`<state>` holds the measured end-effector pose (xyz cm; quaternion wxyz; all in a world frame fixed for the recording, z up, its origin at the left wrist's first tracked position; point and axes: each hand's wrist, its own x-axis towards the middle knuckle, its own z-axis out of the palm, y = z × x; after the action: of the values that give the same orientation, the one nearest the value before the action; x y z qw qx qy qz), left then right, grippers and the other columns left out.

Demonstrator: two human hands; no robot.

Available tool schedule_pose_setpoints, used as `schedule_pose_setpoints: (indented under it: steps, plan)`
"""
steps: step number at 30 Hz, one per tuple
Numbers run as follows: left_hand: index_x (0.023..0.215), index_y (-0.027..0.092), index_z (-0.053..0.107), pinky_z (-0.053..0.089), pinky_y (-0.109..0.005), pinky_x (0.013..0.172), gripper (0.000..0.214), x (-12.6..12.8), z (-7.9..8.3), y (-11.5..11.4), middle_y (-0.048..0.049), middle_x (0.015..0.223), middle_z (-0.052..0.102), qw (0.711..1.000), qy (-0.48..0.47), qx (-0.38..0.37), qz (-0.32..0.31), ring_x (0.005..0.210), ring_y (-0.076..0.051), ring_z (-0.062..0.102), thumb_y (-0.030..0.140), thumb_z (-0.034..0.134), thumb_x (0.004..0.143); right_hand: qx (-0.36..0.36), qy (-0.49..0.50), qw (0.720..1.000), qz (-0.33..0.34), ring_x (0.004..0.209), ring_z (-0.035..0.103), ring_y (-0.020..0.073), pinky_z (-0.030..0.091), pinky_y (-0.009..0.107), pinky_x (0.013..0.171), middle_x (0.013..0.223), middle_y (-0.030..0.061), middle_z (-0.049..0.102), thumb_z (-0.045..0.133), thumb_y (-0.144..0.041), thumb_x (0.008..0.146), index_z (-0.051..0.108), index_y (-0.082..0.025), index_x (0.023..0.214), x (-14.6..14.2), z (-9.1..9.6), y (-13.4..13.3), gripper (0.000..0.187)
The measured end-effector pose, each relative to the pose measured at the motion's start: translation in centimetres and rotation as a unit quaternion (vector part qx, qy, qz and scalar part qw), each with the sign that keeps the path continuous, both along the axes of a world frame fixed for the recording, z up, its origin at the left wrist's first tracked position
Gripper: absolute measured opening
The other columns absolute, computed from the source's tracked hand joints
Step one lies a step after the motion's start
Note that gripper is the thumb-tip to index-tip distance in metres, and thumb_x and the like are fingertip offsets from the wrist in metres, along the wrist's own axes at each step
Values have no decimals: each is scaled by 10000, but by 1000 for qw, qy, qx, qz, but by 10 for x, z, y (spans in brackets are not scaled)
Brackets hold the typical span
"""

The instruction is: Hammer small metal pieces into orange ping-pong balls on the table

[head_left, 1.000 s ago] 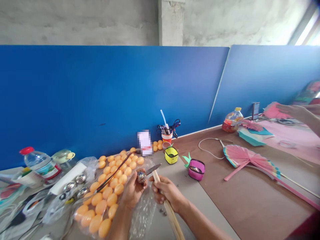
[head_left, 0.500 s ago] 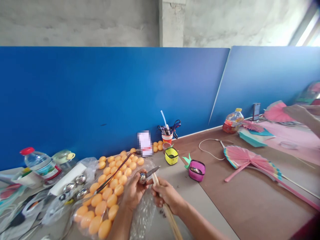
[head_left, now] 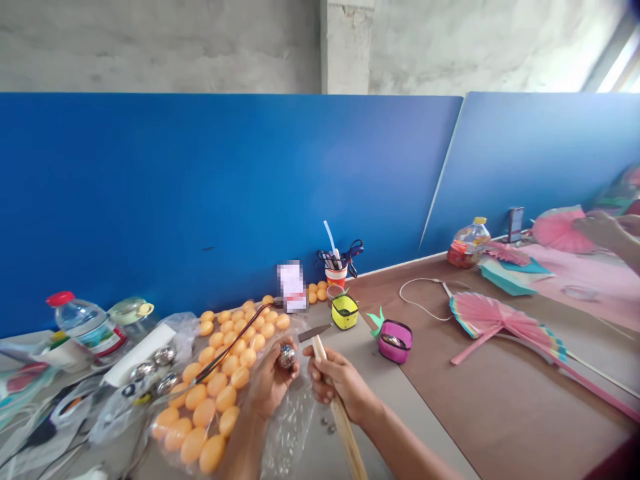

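Note:
My left hand [head_left: 270, 383] is closed around a small shiny silver ball [head_left: 287, 357], held up at the fingertips. My right hand [head_left: 340, 381] grips the pale wooden handle of a knife [head_left: 330, 380], whose dark blade [head_left: 314, 333] points up and left, just above the ball. Both hands hover over a clear plastic bag full of orange balls [head_left: 220, 387] on the grey table [head_left: 360, 373].
A water bottle [head_left: 85, 327], a white box and more silver balls [head_left: 155, 370] lie at left. A yellow box [head_left: 345, 311], a pink box [head_left: 393, 340], a cup of pens [head_left: 335, 273], a pink paper fan [head_left: 495, 320] and an oil bottle [head_left: 466, 243] stand to the right. Another person's hand [head_left: 605, 230] holds a fan far right.
The knife blade has lifted off the silver ball and risen a little. The other person's hand at far right has drawn back with a pink fan.

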<state>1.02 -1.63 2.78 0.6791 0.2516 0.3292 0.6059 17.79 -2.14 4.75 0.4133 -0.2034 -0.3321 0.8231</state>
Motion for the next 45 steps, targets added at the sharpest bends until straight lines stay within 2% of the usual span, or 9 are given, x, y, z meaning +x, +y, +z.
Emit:
schedule_pose_setpoints:
  steps: [6,13,19,24,31,35,39,43,45]
  plan:
    - [943,162,676,443,-249,552,356,0,1,-1,-40,868,666,1000,-16,4,-14,630,-134,593,394,811,708,8,43,999,4,344,272,10,166,212,391,595,-93,530,761,-337,739,582,-183,960,7,5,2,323]
    - [1064,175,669,495,-287,675,379,-3,-5,0,-36,809,670,999,-10,-7,-35,753,-176,639,248,799,715,0,70,997,27,356,277,15,159,218,392,613,-82,532,730,-309,750,606,-168,970,10,4,4,289]
    - [1090,162,651,461,-271,576,424,1,-4,-1,-27,762,666,1000,14,3,18,650,-163,623,361,805,748,3,30,1000,7,343,294,14,192,212,389,606,-93,533,735,-319,716,586,-179,976,3,7,-2,331]
    - [990,138,691,437,-266,546,442,2,-2,-1,-17,668,630,1000,10,-8,-3,577,-141,561,411,849,681,8,-64,997,34,318,311,17,206,210,373,571,-102,524,733,-372,715,556,-183,891,-4,5,-7,313]
    - [997,152,691,429,-249,527,419,1,-5,0,-50,810,675,1000,24,0,0,582,-129,575,436,818,716,-5,-23,1000,-14,331,302,14,215,201,381,587,-110,529,748,-403,691,554,-194,974,0,6,-2,402]
    - [985,150,696,426,-236,512,463,-1,-5,1,-30,712,648,1000,23,-11,2,550,-124,560,460,844,674,-11,-54,998,25,326,296,18,208,203,374,567,-108,529,750,-368,679,545,-193,906,-2,3,-2,352]
    - [974,153,692,423,-230,504,456,-1,-4,1,-55,825,677,1000,11,9,2,572,-117,561,500,813,705,2,6,1000,-1,337,288,6,197,206,387,600,-107,523,745,-378,709,566,-187,989,-2,3,-3,383]
    - [960,146,700,430,-236,512,452,-2,-4,0,-33,729,653,1000,23,-12,-4,559,-125,564,475,837,683,-11,-63,998,29,318,304,16,190,208,364,570,-106,526,751,-363,690,552,-185,952,-2,2,-2,375]
    - [957,146,701,428,-236,512,457,-2,-5,1,-25,710,645,1000,19,-12,0,552,-123,561,482,839,679,-15,-52,998,38,320,293,12,191,204,364,569,-106,524,757,-360,676,555,-182,939,-1,3,-1,377]
